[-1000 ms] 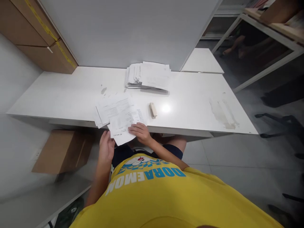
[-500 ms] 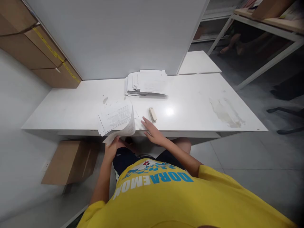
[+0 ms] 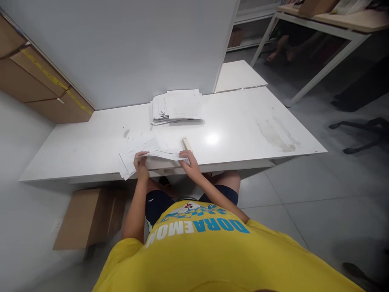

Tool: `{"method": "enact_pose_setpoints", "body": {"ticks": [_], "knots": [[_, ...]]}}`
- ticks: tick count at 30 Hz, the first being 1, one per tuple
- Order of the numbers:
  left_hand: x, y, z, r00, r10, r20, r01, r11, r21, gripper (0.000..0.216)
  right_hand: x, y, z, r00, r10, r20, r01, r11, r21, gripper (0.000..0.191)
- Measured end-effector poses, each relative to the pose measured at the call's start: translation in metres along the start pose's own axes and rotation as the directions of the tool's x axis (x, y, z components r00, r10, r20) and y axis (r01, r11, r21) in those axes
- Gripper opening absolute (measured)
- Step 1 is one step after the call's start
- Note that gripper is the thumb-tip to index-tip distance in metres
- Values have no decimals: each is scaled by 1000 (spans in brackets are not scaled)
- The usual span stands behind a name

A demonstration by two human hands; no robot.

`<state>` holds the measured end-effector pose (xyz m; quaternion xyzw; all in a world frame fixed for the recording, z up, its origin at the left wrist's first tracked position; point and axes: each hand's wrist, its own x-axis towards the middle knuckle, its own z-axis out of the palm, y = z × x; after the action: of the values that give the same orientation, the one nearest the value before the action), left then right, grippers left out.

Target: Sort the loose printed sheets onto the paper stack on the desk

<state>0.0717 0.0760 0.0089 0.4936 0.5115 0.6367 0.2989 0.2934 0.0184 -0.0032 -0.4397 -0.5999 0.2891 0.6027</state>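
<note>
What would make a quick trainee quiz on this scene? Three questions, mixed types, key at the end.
1. What do the left grip and the right grip hold between them?
2. True or false: the stapler lies nearer the right grip than the left grip.
3. Fill in the blank: the thick stack of sheets lies ____ from the two grips than the stapler does.

Key:
1. Paper; how many sheets cannot be told.
2. True.
3. Farther.
</note>
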Motion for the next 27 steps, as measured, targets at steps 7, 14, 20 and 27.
{"method": "enact_pose_setpoints", "body": {"ticks": [7, 14, 20, 27], "knots": [[-22, -3, 17, 952, 116, -282, -91, 991, 99, 14, -3, 4, 5, 995, -30, -95, 29, 999, -14, 16], [-26, -12, 15, 972, -64, -225, 100, 983, 155, 17, 9, 9, -7, 976, -38, 216, 53, 997, -63, 41], [-35, 1, 11, 959, -145, -244, 176, 978, 110, 22, 8, -2, -6, 987, 97, 125, -98, 995, -3, 37], [-31, 17, -4, 970, -12, -245, 31, 997, 73, 10, 1, -9, -1, 990, 35, 138, -32, 999, -26, 34]]}}
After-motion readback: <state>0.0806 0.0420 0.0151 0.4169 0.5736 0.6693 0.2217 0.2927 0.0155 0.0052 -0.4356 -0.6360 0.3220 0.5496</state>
